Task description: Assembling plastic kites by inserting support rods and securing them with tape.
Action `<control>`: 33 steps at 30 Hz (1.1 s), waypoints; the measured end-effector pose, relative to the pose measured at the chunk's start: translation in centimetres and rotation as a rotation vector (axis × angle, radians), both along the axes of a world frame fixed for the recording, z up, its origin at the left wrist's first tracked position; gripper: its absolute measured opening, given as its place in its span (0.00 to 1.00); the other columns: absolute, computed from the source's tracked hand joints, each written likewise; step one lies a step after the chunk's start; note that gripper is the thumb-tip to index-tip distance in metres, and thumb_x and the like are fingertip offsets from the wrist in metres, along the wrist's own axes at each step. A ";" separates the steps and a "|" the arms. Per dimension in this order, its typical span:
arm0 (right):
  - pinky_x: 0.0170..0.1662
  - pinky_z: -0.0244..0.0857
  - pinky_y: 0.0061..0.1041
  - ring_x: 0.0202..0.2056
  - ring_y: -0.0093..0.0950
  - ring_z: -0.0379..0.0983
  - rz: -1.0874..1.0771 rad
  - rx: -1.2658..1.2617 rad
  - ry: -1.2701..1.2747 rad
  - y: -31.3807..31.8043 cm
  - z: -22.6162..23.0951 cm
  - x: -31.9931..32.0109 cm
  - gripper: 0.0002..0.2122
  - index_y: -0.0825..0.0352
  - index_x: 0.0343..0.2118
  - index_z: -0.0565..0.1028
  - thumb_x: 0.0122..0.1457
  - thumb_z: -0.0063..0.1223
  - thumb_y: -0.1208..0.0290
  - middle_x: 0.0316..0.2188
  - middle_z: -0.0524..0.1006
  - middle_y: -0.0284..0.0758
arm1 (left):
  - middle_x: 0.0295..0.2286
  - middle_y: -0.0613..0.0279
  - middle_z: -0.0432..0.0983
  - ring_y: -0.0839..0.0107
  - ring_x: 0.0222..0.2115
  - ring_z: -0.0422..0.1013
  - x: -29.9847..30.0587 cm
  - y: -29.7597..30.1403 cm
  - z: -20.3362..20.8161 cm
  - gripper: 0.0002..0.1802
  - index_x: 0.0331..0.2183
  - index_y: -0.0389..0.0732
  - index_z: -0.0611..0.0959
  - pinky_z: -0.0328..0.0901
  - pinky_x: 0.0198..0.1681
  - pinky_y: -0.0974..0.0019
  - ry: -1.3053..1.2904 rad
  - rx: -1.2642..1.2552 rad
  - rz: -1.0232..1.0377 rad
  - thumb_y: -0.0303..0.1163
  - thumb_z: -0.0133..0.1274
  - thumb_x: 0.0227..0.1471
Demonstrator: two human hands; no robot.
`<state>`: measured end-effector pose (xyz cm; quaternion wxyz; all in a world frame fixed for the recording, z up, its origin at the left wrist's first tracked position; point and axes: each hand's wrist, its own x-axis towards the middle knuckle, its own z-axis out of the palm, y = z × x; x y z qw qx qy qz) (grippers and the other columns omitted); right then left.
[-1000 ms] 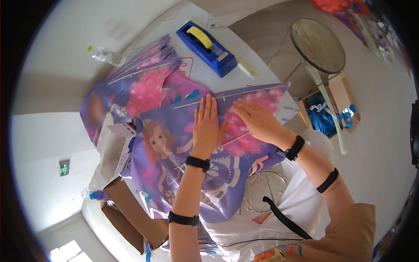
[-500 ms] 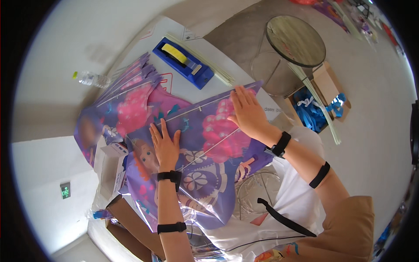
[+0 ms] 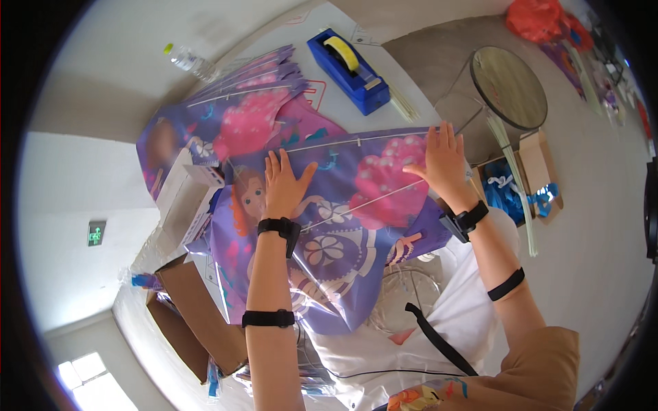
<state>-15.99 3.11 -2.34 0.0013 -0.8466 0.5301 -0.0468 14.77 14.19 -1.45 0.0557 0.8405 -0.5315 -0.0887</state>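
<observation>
A purple plastic kite, printed with a cartoon princess and pink balloons, lies spread before me, its lower part hanging over my lap. One thin white rod runs along its far edge and another slants across its middle. My left hand rests flat on the kite beside the princess's head, fingers apart. At the far right corner, my right hand lies with fingers spread over the edge rod. Neither hand grips anything. Beyond the left hand is an overlapping stack of similar kites.
Behind the kite stands a blue tape dispenser next to thin rods. A bottle is at the far left. Cardboard boxes sit at left. On the right are a round stool and an open box of blue pieces.
My right hand has slid outward along the rod to the kite's corner. My left hand has shifted slightly left, its thumb wider. The whole view has turned a little.
</observation>
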 end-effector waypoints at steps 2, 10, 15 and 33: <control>0.64 0.51 0.43 0.64 0.43 0.55 0.227 -0.068 -0.228 -0.2 0.7 1.2 0.39 0.73 0.60 0.63 0.53 0.57 0.46 0.62 0.61 0.49 | 0.65 0.40 0.46 0.48 0.66 0.43 -0.2 1.2 1.2 0.52 0.65 0.33 0.53 0.44 0.67 0.51 0.100 -0.033 0.030 0.63 0.47 0.56; 0.66 0.51 0.39 0.64 0.38 0.58 0.617 0.005 -0.304 1.3 -2.6 5.4 0.31 0.72 0.60 0.63 0.59 0.55 0.57 0.62 0.63 0.43 | 0.62 0.39 0.54 0.45 0.63 0.52 -9.3 14.0 8.5 0.31 0.56 0.33 0.70 0.52 0.63 0.51 0.479 -0.233 -0.197 0.37 0.58 0.55; 0.62 0.57 0.39 0.59 0.41 0.63 0.650 0.052 -0.273 0.6 -0.6 5.4 0.29 0.71 0.59 0.64 0.58 0.57 0.61 0.58 0.67 0.45 | 0.59 0.46 0.63 0.48 0.59 0.61 -11.6 24.4 9.4 0.26 0.53 0.37 0.75 0.60 0.58 0.55 0.661 -0.305 0.104 0.27 0.59 0.52; 0.62 0.57 0.37 0.58 0.46 0.63 0.611 -0.047 -0.187 2.2 -2.3 9.8 0.24 0.71 0.57 0.64 0.60 0.55 0.67 0.57 0.67 0.49 | 0.52 0.52 0.71 0.53 0.52 0.68 -12.7 37.3 8.5 0.20 0.50 0.37 0.78 0.64 0.54 0.57 0.707 -0.438 0.515 0.23 0.55 0.54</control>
